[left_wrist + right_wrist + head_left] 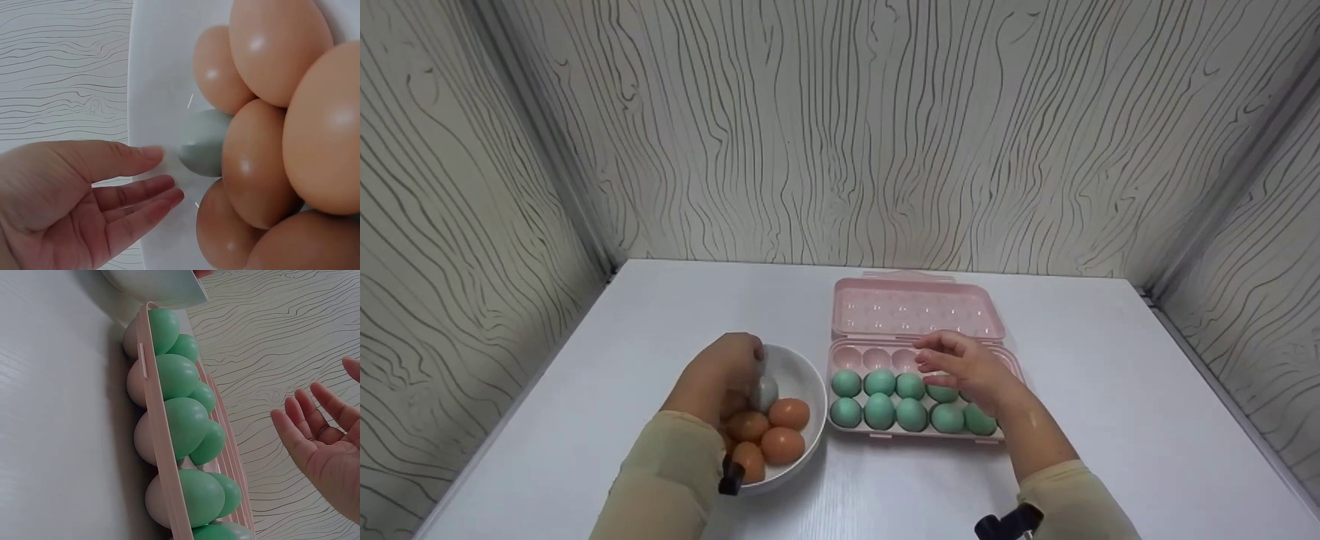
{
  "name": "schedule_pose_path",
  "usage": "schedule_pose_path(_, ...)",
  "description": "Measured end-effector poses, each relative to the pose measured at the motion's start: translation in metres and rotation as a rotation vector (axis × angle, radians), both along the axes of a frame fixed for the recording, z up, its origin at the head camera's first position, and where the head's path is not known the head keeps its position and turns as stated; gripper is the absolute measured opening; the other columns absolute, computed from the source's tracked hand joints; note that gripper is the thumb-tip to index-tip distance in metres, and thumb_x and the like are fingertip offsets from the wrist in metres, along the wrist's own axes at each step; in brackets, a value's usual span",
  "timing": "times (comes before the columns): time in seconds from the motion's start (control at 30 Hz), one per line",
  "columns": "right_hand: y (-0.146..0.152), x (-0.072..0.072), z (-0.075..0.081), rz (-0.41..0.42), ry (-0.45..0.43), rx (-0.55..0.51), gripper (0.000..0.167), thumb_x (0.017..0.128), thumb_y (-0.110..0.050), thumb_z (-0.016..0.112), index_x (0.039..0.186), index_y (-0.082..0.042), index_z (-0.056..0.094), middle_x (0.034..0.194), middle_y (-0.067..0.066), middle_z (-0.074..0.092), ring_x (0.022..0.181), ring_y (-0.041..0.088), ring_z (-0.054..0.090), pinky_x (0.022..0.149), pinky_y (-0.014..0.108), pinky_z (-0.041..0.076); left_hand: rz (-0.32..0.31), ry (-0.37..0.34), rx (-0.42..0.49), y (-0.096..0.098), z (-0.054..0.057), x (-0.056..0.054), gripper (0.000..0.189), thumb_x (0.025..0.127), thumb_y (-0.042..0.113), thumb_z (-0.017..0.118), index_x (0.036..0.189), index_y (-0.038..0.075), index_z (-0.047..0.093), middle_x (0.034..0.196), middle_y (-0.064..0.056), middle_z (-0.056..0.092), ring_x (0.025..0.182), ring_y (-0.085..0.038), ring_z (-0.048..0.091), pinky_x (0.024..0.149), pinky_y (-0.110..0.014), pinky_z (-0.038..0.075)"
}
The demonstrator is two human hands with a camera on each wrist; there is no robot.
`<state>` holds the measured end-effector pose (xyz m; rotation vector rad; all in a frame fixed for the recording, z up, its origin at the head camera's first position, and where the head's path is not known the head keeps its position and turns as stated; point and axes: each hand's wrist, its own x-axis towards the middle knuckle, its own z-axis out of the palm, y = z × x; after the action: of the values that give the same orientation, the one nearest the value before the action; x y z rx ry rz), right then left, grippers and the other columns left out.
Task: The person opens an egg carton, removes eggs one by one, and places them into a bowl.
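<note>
Left hand (67, 191) near pale egg (202, 143) in bowl (804, 377), thumb and fingers parted; egg axis unclear. Right hand (966, 369) over carton (916, 308), fingers loosely apart; carton long axis left-right.

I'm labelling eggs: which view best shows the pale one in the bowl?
Left wrist: the pale egg looks largest there, though a brown egg hides one end. The head view shows it small, near the left hand; right wrist shows the bowl, not the egg.

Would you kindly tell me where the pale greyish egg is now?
In the head view, the pale greyish egg is in the white bowl left of the pink carton, beside brown eggs and near the left hand.
</note>
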<state>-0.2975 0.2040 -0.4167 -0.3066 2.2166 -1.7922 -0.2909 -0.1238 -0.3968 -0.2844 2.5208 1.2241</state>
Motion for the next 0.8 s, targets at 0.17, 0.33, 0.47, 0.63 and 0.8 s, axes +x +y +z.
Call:
schedule_pose_path(0.17,0.000,0.000,0.000,-0.001,-0.004,-0.001,0.043,0.087,-0.032,0.060,0.116,-0.001,0.052,0.112,0.013,0.053,0.102,0.024,0.055,0.087,0.037,0.048,-0.038,-0.028,-0.060,-0.006,-0.015,-0.017,0.039,0.079,-0.004,0.055,0.114,0.014,0.056,0.112,-0.007,0.055,0.100,-0.027,0.048,0.087,-0.045,0.040)
schedule_pose_path(0.33,0.000,0.000,0.001,0.008,0.000,-0.004,0.040,0.089,-0.028,0.059,0.116,0.000,0.052,0.113,0.014,0.052,0.102,0.024,0.055,0.088,0.038,0.047,-0.025,-0.032,-0.039,-0.006,-0.015,-0.017,0.041,0.078,-0.004,0.056,0.114,0.015,0.057,0.114,-0.007,0.055,0.101,-0.027,0.048,0.091,-0.047,0.038)
schedule_pose_path(0.47,0.000,0.001,0.002,0.010,0.002,-0.005,0.039,0.090,-0.024,0.057,0.118,0.003,0.050,0.113,0.015,0.052,0.101,0.023,0.055,0.088,0.039,0.047,-0.094,-0.005,-0.115,-0.008,-0.014,-0.019,0.040,0.077,-0.005,0.059,0.112,0.015,0.057,0.110,-0.006,0.056,0.099,-0.026,0.049,0.090,-0.046,0.039)
schedule_pose_path(0.63,0.003,0.001,0.004,-0.009,0.009,-0.004,0.039,0.090,-0.025,0.058,0.117,0.003,0.050,0.112,0.018,0.051,0.101,0.025,0.055,0.088,0.039,0.047,-0.121,-0.014,-0.156,-0.010,-0.014,-0.024,0.039,0.078,-0.001,0.062,0.112,0.018,0.058,0.110,-0.004,0.056,0.100,-0.026,0.049,0.092,-0.049,0.038)
schedule_pose_path(0.8,0.007,-0.002,0.005,-0.021,0.037,0.011,0.040,0.089,-0.028,0.059,0.116,0.001,0.052,0.112,0.018,0.053,0.106,0.031,0.054,0.088,0.038,0.047,-0.230,0.066,-0.280,-0.008,-0.007,-0.030,0.035,0.081,0.007,0.065,0.115,0.015,0.059,0.110,-0.005,0.058,0.101,-0.025,0.051,0.092,-0.047,0.040)
